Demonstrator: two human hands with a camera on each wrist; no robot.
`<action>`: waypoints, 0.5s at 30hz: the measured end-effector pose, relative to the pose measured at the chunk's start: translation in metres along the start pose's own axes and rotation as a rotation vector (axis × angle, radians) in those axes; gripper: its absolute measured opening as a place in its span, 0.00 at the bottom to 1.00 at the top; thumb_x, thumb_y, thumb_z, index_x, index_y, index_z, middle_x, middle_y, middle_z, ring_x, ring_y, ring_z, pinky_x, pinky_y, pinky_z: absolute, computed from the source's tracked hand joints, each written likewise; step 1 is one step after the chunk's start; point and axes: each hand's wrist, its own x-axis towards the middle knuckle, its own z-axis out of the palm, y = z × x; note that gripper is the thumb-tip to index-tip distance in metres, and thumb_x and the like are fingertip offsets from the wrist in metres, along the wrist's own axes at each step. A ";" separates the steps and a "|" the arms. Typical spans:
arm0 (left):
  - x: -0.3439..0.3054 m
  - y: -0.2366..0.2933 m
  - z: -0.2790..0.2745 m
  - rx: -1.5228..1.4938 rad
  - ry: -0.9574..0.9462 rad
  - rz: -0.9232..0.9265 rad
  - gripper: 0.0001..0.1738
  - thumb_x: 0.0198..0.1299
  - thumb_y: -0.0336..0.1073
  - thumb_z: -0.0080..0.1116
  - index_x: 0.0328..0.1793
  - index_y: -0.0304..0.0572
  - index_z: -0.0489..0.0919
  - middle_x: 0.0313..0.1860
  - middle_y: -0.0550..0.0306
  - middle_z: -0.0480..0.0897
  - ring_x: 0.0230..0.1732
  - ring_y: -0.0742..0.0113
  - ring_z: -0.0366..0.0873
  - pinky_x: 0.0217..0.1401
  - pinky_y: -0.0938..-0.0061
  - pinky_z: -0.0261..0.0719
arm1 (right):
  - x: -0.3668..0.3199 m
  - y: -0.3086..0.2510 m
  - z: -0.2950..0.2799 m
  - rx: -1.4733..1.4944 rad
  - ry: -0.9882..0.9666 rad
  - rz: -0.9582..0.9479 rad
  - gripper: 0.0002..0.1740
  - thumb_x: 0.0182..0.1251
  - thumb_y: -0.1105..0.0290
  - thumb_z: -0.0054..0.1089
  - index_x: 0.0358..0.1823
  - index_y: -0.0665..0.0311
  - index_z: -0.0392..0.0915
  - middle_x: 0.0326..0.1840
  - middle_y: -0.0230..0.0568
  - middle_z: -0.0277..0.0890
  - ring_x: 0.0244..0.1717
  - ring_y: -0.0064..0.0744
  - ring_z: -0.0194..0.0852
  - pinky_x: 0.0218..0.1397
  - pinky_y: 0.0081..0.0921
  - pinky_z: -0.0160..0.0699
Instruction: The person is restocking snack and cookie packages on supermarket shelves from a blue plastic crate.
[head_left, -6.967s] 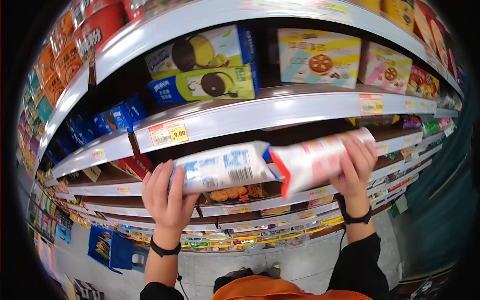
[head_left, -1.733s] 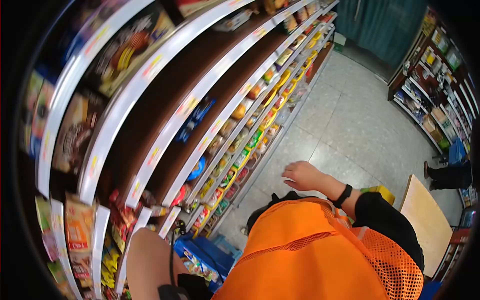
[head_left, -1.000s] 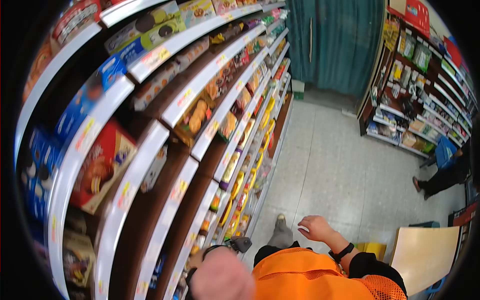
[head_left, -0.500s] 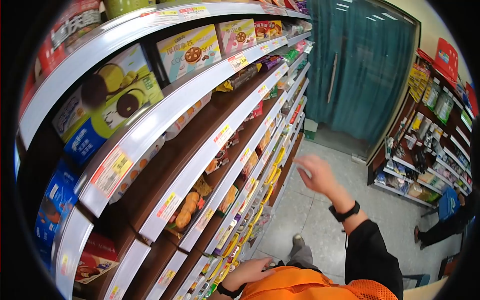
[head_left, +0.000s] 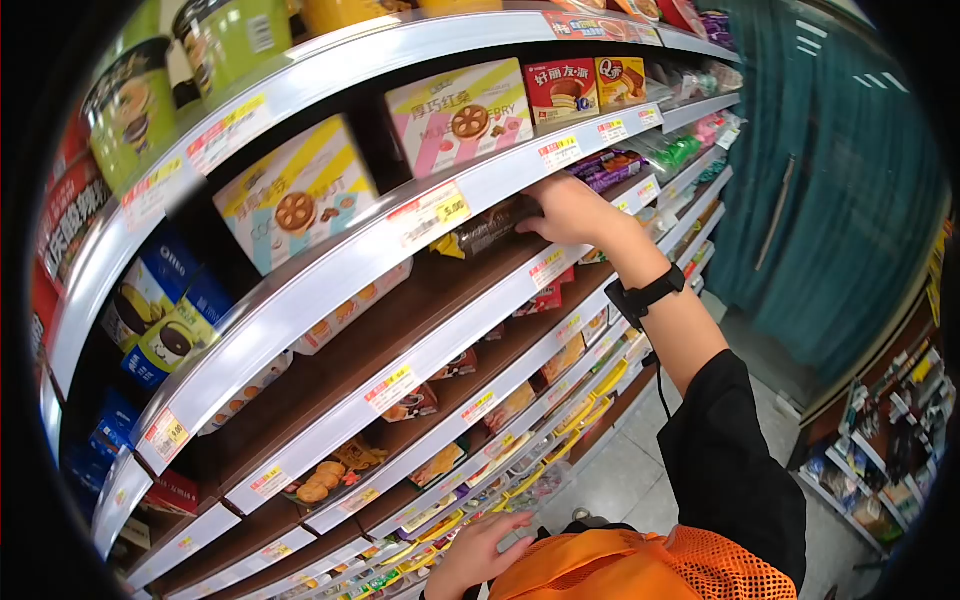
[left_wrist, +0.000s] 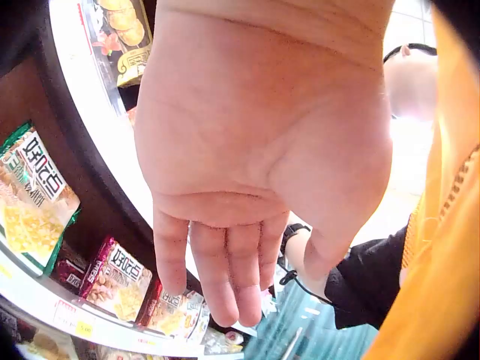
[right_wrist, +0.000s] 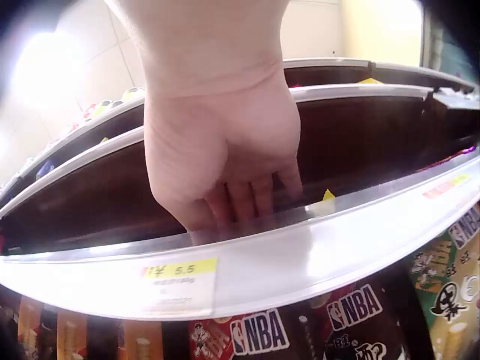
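Note:
In the head view my right hand (head_left: 572, 212) reaches under a shelf edge. It is at the right end of a dark brown snack pack (head_left: 490, 228) with a yellow tip. The thumb lies against the pack's end, while the other fingertips are hidden, so I cannot tell whether they grip it. The right wrist view shows that hand (right_wrist: 221, 146) palm on, its fingers passing behind the shelf lip (right_wrist: 247, 259). Low in front of the orange vest (head_left: 590, 565), my left hand (head_left: 480, 555) hangs with relaxed fingers and holds nothing; the left wrist view shows its bare palm (left_wrist: 262, 142).
Biscuit boxes (head_left: 460, 115) stand on the shelf above, with a purple pack (head_left: 608, 170) right of the hand. A price-tag rail (head_left: 430, 215) runs just over the pack. Lower shelves (head_left: 420, 375) step down to the floor. A teal curtain (head_left: 790, 170) hangs at the right.
My right hand has risen from my side into the shelf, to the brown pack. Two white packs were in my hands seven seconds ago; neither hand has them now. My left hand stays low.

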 end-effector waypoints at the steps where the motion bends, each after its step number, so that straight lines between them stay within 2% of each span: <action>1: 0.005 0.004 0.000 0.018 0.045 -0.015 0.21 0.67 0.41 0.68 0.64 0.43 0.83 0.52 0.49 0.89 0.53 0.49 0.87 0.57 0.62 0.84 | 0.002 0.000 -0.002 -0.001 -0.050 0.026 0.31 0.59 0.66 0.74 0.65 0.67 0.78 0.64 0.61 0.78 0.67 0.62 0.74 0.70 0.45 0.74; 3: 0.016 0.015 -0.001 0.040 0.090 -0.034 0.21 0.66 0.40 0.69 0.63 0.43 0.83 0.51 0.50 0.89 0.52 0.49 0.88 0.55 0.62 0.85 | 0.003 0.005 0.010 -0.112 0.007 -0.089 0.32 0.59 0.61 0.76 0.64 0.66 0.79 0.64 0.61 0.78 0.68 0.61 0.74 0.72 0.45 0.74; 6: 0.029 0.025 -0.008 -0.003 0.146 -0.051 0.20 0.64 0.36 0.71 0.61 0.42 0.84 0.49 0.49 0.90 0.50 0.50 0.89 0.53 0.64 0.85 | 0.008 0.002 0.022 -0.158 -0.022 -0.137 0.33 0.58 0.63 0.76 0.65 0.66 0.78 0.63 0.62 0.79 0.67 0.60 0.75 0.71 0.46 0.74; 9: 0.046 0.028 -0.019 0.030 0.198 0.019 0.19 0.62 0.32 0.71 0.59 0.40 0.85 0.48 0.48 0.90 0.48 0.52 0.89 0.53 0.66 0.85 | 0.006 -0.001 0.015 -0.075 0.081 -0.209 0.34 0.57 0.65 0.76 0.66 0.67 0.77 0.60 0.61 0.80 0.67 0.58 0.76 0.70 0.45 0.75; 11: 0.053 0.030 -0.022 0.015 0.348 0.062 0.17 0.62 0.29 0.69 0.57 0.37 0.85 0.47 0.49 0.90 0.46 0.57 0.90 0.52 0.68 0.85 | -0.002 -0.012 0.011 -0.110 0.147 -0.249 0.36 0.56 0.67 0.77 0.67 0.67 0.76 0.60 0.57 0.80 0.66 0.56 0.76 0.70 0.43 0.75; 12: 0.054 0.028 -0.024 -0.027 0.383 0.058 0.20 0.62 0.29 0.69 0.60 0.34 0.83 0.48 0.49 0.90 0.47 0.60 0.89 0.54 0.68 0.84 | -0.009 -0.017 0.007 -0.144 0.292 -0.345 0.35 0.54 0.67 0.77 0.65 0.66 0.77 0.59 0.50 0.80 0.64 0.51 0.77 0.69 0.42 0.75; 13: 0.056 0.028 -0.026 -0.024 0.387 0.058 0.20 0.62 0.29 0.69 0.60 0.34 0.83 0.48 0.49 0.90 0.47 0.60 0.89 0.54 0.68 0.84 | -0.017 -0.020 0.007 -0.142 0.295 -0.349 0.35 0.54 0.67 0.77 0.65 0.66 0.77 0.59 0.50 0.80 0.64 0.51 0.77 0.69 0.42 0.75; 15: 0.059 0.028 -0.030 -0.307 0.524 0.006 0.27 0.62 0.30 0.70 0.67 0.32 0.79 0.54 0.47 0.88 0.53 0.60 0.87 0.58 0.68 0.83 | -0.031 -0.023 0.006 -0.102 0.312 -0.406 0.31 0.55 0.66 0.75 0.62 0.63 0.78 0.62 0.43 0.78 0.65 0.43 0.76 0.68 0.40 0.73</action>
